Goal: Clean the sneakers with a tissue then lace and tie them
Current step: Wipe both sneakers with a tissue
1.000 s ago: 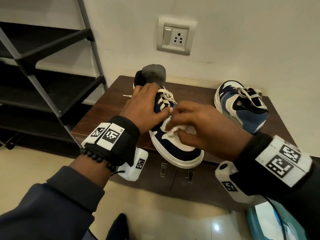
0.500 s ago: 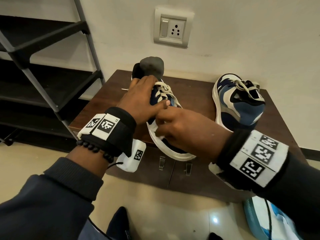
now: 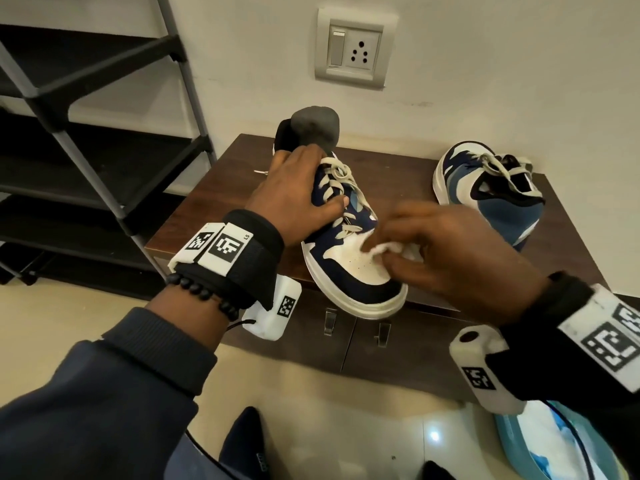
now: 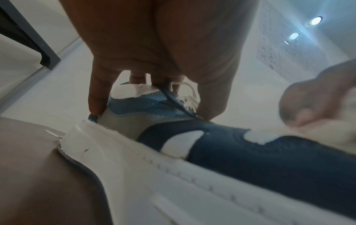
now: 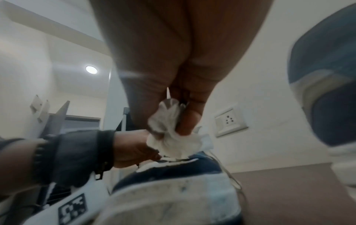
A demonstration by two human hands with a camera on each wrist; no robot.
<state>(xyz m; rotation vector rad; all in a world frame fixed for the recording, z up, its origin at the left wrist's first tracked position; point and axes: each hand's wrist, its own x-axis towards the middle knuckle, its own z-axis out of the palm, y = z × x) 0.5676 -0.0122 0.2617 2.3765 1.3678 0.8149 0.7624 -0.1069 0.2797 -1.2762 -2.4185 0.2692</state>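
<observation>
Two navy-and-white laced sneakers sit on the dark wooden cabinet (image 3: 221,188): the near sneaker (image 3: 349,268) gripped by the left hand (image 3: 294,199), the second sneaker (image 3: 491,199) at two o'clock. The right hand (image 3: 453,251) pinches a crumpled white tissue (image 3: 381,249) against the near toe.

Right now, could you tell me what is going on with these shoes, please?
A person is wiping a navy and white laced sneaker on a dark wooden cabinet. The left hand grips it at the laces, while the right hand pinches a crumpled white tissue against the white toe. A second blue and white sneaker sits to the right, untouched.
</observation>
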